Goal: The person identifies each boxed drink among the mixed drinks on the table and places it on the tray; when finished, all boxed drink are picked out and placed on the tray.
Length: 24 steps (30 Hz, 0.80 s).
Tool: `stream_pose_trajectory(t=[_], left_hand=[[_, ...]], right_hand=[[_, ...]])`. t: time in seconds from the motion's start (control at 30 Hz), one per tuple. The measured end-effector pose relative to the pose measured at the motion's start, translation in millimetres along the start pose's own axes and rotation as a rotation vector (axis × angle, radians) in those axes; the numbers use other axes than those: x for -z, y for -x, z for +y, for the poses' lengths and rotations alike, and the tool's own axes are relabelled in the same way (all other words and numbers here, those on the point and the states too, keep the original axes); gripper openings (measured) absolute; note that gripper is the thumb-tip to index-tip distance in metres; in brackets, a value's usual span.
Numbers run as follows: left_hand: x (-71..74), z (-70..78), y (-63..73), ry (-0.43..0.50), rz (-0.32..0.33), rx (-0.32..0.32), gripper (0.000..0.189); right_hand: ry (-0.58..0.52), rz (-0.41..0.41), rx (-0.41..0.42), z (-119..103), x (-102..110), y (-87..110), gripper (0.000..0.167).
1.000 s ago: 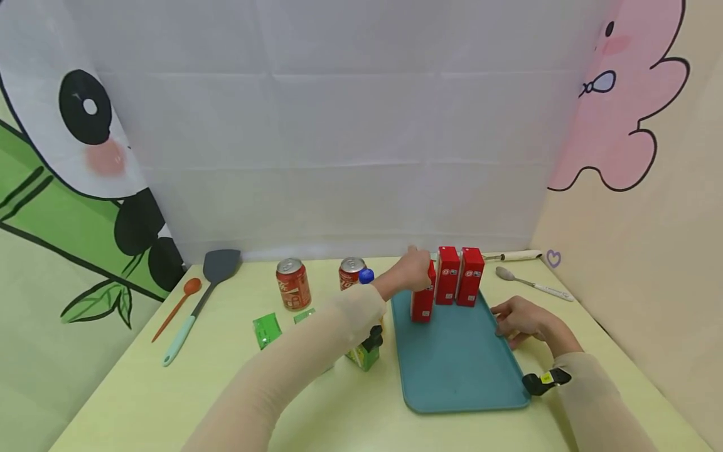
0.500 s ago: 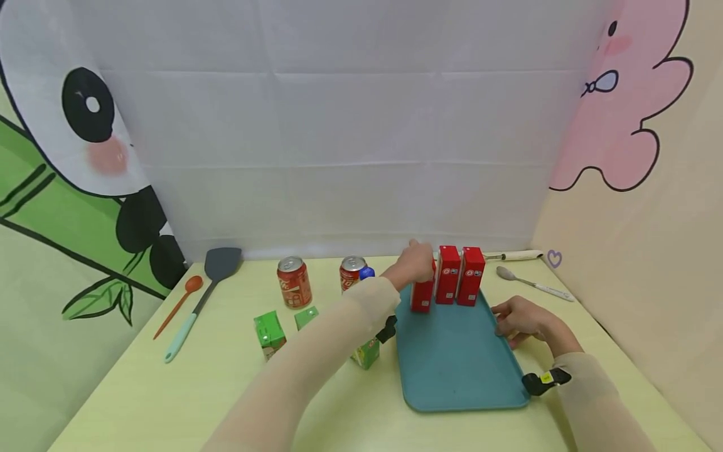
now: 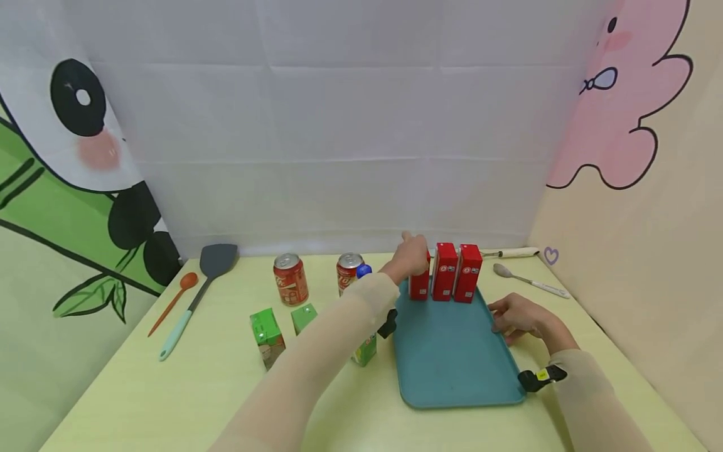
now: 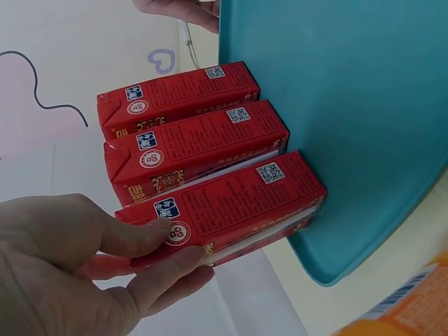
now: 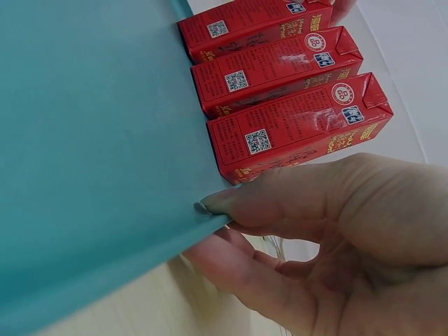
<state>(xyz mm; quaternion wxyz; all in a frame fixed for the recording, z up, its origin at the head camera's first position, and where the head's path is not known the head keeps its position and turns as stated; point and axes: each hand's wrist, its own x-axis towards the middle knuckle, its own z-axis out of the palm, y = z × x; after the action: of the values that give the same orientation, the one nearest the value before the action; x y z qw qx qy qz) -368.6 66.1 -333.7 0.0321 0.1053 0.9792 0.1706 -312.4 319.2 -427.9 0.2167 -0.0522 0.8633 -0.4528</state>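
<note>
Three red drink cartons stand upright in a row at the far end of a teal tray point(image 3: 457, 358). My left hand point(image 3: 410, 256) grips the upper part of the leftmost carton point(image 4: 238, 203), thumb on one face and fingers on the other. Beside it stand the middle carton point(image 3: 445, 273) and the right carton point(image 3: 468, 274), with narrow gaps between them. My right hand point(image 3: 518, 317) pinches the tray's right rim; in the right wrist view the thumb point(image 5: 245, 203) lies over the rim with fingers below it.
Left of the tray stand two soda cans point(image 3: 290, 280), several green cartons point(image 3: 267, 333) and a blue-capped bottle point(image 3: 364, 270), partly hidden by my left sleeve. A spatula point(image 3: 206, 276) and an orange spoon point(image 3: 179, 295) lie far left. Another spoon point(image 3: 531, 280) lies right of the tray.
The leftmost red carton has moved back in my left hand, into line with the other two. My right hand stays at the tray's rim.
</note>
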Motion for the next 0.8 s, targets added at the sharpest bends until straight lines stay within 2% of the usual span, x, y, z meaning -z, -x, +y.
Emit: stream_pose_trajectory(t=[0.2,0.5,0.8], left_hand=[[-3.5,0.2,-1.5,-0.043,-0.01,-0.052,0.03],[-3.3,2.5,1.9,-0.059,-0.009,-0.008,0.035],[-3.1,0.8,2.1,-0.062,0.006,-0.016,0.033]], right_hand=[[-0.002,0.009,0.001,0.6,-1.4,0.6,0.063],[0.004,0.008,-0.001,-0.7,-1.8,1.7,0.063],[0.016,0.009,0.006,-0.4,-1.3,1.7,0.063]])
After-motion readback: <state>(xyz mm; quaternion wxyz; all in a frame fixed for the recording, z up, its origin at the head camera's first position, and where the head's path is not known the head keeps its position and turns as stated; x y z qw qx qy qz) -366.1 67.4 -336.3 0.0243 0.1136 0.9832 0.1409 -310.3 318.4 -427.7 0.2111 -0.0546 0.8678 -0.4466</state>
